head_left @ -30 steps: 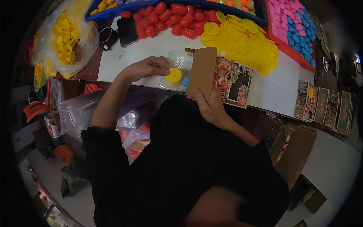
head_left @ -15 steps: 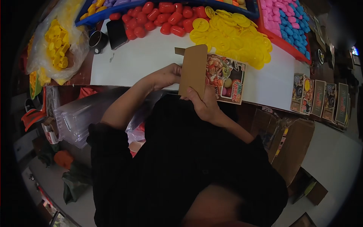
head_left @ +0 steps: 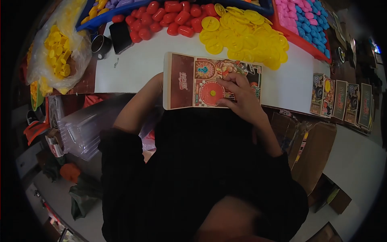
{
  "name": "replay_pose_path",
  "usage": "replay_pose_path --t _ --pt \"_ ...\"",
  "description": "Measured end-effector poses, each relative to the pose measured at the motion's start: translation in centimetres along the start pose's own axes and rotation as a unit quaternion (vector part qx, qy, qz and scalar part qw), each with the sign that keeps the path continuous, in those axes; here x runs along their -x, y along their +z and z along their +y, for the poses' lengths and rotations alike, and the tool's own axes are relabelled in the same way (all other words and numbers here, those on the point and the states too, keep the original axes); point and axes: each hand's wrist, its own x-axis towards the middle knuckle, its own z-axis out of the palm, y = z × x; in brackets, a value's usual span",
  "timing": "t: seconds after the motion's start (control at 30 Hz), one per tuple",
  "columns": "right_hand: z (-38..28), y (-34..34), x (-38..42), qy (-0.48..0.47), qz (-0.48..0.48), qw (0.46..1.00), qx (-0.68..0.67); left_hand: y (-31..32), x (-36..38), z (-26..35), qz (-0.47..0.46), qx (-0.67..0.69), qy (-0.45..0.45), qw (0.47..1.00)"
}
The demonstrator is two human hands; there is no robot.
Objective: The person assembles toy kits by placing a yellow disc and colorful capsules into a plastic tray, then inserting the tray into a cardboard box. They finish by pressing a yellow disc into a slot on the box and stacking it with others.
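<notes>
Fingers [head_left: 231, 86] of the right hand overlie the printed box [head_left: 180, 84].

Left arm [head_left: 139, 105]: the bare forearm extends forward from the dark sleeve [head_left: 121, 147] and angles inward toward the body midline. The left hand is hidden from about the wrist onward; finger position cannot be determined.

Right arm [head_left: 268, 131]: the bare forearm angles forward and inward from the elbow. The right hand [head_left: 243, 99] is oriented back upward, digits directed toward the left side. The fingers [head_left: 240, 80] are extended with a slight bend. The thumb [head_left: 225, 103] is extended, nearer the torso [head_left: 193, 161], with a gap between thumb and fingers.
</notes>
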Motion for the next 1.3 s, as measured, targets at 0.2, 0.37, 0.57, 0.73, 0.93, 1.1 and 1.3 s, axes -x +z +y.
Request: replay_pose_path --t 0.2,0.37,0.57,0.73,0.93,1.1,1.3 --pt "-0.2 -0.3 -0.3 -0.025 -0.014 0.999 0.026 -0.4 0.2 -1.2 -0.054 0.131 0.012 0.990" --pt "3.4 -5.0 -3.7 0.077 0.116 0.990 -0.033 -4.7 3.6 -1.5 0.258 -0.244 0.370 0.859" --pt "4.7 -5.1 -11.6 0.033 -0.010 0.927 0.375 2.5 8.9 -3.4 0.121 -0.630 0.583 0.498" --pt "6.3 -4.4 -12.5 0.049 -0.087 0.878 0.469 1.7 2.9 -6.7 0.153 -0.718 0.506 0.453" --pt "2.8 -5.8 -6.8 -0.074 0.264 0.931 0.240 4.2 -0.6 -5.4 0.198 -0.718 0.511 0.429" --pt "1.2 -1.8 -1.9 -0.229 0.155 0.898 0.343 5.4 -0.8 -5.0 0.198 -0.805 0.438 0.348" --pt "1.9 -1.3 -2.1 0.063 0.159 0.985 0.027 5.1 0.8 -2.6 0.137 -0.771 0.456 0.423"
